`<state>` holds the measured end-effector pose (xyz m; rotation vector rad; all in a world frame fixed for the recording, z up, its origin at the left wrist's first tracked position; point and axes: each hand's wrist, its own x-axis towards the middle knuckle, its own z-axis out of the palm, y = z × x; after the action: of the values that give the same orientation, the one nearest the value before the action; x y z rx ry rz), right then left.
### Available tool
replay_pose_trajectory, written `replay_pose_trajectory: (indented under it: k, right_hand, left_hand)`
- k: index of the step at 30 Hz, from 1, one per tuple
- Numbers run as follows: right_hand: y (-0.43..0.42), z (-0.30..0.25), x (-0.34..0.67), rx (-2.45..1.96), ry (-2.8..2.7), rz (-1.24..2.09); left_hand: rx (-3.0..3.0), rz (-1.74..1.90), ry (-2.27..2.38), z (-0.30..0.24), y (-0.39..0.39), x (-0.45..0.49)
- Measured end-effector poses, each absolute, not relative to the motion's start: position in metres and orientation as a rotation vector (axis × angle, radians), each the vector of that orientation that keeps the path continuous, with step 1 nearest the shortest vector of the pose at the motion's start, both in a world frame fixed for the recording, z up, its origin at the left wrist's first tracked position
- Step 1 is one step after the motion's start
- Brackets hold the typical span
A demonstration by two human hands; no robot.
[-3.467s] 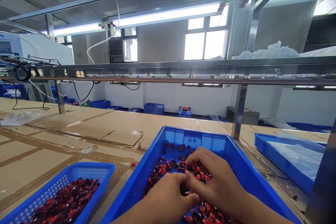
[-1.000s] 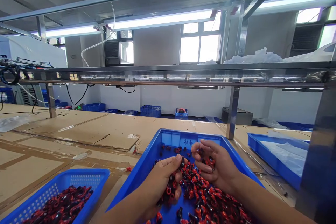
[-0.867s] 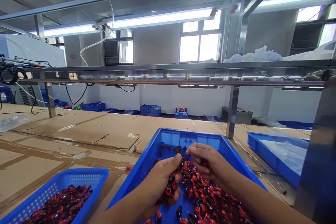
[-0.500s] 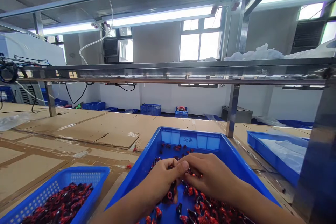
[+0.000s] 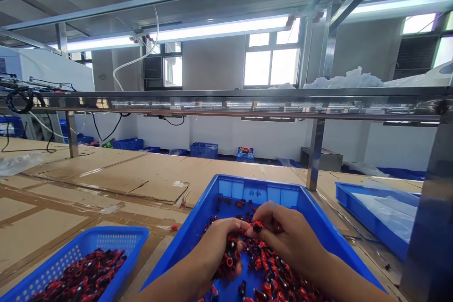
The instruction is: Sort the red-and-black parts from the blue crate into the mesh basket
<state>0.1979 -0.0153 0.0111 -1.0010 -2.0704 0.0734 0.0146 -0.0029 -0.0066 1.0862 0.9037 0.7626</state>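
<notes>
Above a deep blue tray [image 5: 290,193], both of my hands work close together. My left hand [image 5: 221,245] curls around several small red-and-black plastic parts [image 5: 230,260], one showing a round ring-shaped opening. Thumb and fingers of my right hand [image 5: 283,229] pinch a single red-and-black part [image 5: 257,225], and the left fingertips are right beside it. Many loose parts of the same kind [image 5: 279,273] lie in the tray beneath, and a few are near its far wall. Their exact kind I cannot make out.
A blue perforated basket [image 5: 138,238] heaped with similar parts stands to the left. On the right are a blue tray [image 5: 368,217] holding clear plastic and a metal post [image 5: 424,226]. A metal shelf [image 5: 226,101] crosses above the cardboard-covered table [image 5: 134,174].
My right hand has turned and drawn slightly rightward, so a part now shows in its pinch. The left hand has opened a little, revealing more of the parts it holds. The view tilted slightly upward.
</notes>
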Motion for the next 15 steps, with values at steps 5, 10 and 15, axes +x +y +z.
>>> replay_pose_trajectory:
  k: [5, 10, 15]
  right_hand:
    - [-0.0167, 0.0107, 0.1958, -0.978, -2.070, 0.167]
    - [-0.0188, 0.0076, 0.1960, -0.878, -2.109, 0.258]
    - [-0.0207, 0.0067, 0.1959, -0.863, -2.097, 0.288]
  left_hand:
    - [1.070, 0.810, 0.908, -0.0055, -0.0017, 0.0152]
    - [1.096, 0.804, 0.913, 0.0000, -0.0036, 0.0159]
    - [1.157, 0.789, 0.918, 0.0018, -0.0047, 0.0167]
